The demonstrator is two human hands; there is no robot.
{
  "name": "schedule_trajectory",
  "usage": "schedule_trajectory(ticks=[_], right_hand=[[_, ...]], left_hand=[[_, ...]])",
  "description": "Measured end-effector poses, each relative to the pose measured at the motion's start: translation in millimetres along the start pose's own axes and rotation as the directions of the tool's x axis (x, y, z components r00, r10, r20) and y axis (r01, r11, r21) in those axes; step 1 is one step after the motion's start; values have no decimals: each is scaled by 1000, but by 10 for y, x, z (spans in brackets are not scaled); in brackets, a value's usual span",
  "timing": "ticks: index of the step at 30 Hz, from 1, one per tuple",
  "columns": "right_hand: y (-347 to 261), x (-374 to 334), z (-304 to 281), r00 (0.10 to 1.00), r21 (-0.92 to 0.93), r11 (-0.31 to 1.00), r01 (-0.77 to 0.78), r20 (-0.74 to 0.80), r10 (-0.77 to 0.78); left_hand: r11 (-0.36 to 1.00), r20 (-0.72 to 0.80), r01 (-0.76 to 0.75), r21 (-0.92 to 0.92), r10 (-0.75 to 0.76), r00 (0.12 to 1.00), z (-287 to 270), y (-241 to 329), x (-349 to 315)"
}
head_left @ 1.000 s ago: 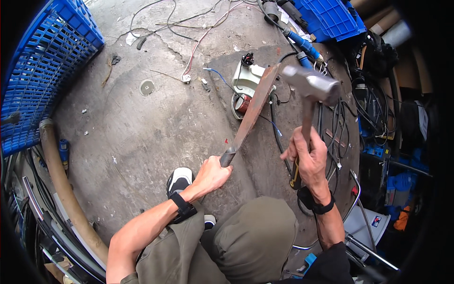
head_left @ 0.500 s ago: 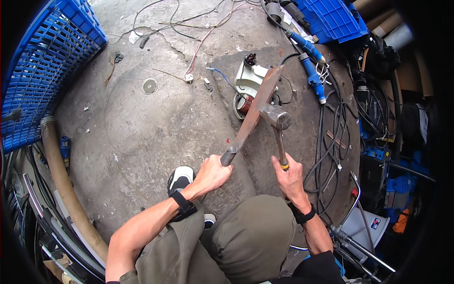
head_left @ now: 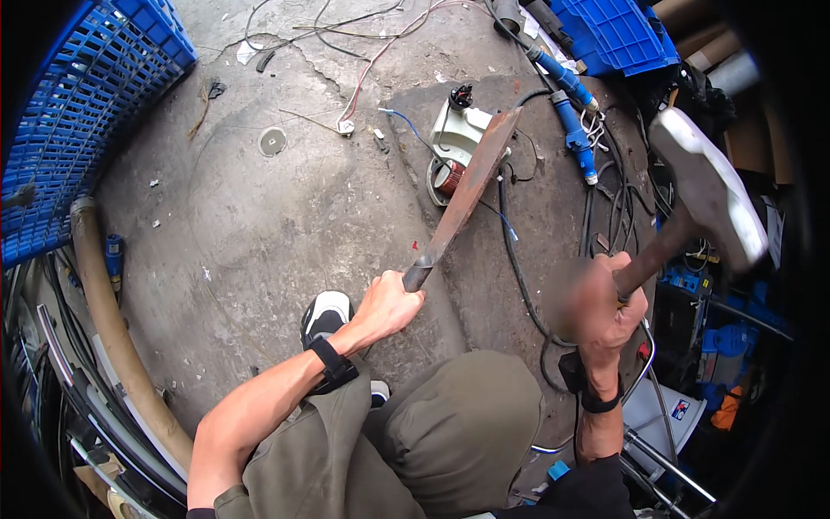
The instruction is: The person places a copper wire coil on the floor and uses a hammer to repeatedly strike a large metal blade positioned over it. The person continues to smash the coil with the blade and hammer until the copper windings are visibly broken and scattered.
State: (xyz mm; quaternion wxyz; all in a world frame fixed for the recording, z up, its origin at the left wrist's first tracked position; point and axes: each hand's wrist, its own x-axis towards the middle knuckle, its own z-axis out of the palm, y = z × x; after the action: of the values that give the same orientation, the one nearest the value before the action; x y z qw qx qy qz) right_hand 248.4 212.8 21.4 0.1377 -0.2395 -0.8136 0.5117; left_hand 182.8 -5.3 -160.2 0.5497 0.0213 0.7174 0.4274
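My left hand (head_left: 386,307) is wrapped around the dark handle of a long, rusty machete (head_left: 475,186). Its blade points away and slants to the right, across a pale motor housing (head_left: 462,130) lying on the floor. Red-brown windings (head_left: 449,178) show inside the housing, left of the blade; whether the edge touches them I cannot tell. On the right, my right hand (head_left: 612,303), partly smeared, grips the brown handle of a hammer (head_left: 713,186). The hammer's big steel head is raised well to the right, apart from the machete.
Black cables (head_left: 510,259) and blue plug connectors (head_left: 572,134) lie right of the housing. A blue crate (head_left: 95,112) stands at far left, above a tan tube (head_left: 117,320). Another blue crate (head_left: 618,35) sits at the back right. A grey box (head_left: 653,411) is near my right forearm.
The hammer has swung from beside the blade up and out to the right with my right hand. My left hand and the machete have hardly moved.
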Motion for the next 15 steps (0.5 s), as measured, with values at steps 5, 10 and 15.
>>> schedule_trajectory(ticks=[5, 10, 15], right_hand=[[819, -132, 139, 970, -499, 867, 18, 220, 106], [1021, -280, 100, 971, -456, 887, -66, 175, 162], [747, -191, 27, 973, -469, 882, -37, 183, 138]], left_hand=[[1000, 1, -22, 14, 22, 1000, 53, -67, 40], [999, -20, -39, 14, 39, 999, 10, 16, -12], [998, -35, -50, 36, 51, 998, 5, 33, 56]])
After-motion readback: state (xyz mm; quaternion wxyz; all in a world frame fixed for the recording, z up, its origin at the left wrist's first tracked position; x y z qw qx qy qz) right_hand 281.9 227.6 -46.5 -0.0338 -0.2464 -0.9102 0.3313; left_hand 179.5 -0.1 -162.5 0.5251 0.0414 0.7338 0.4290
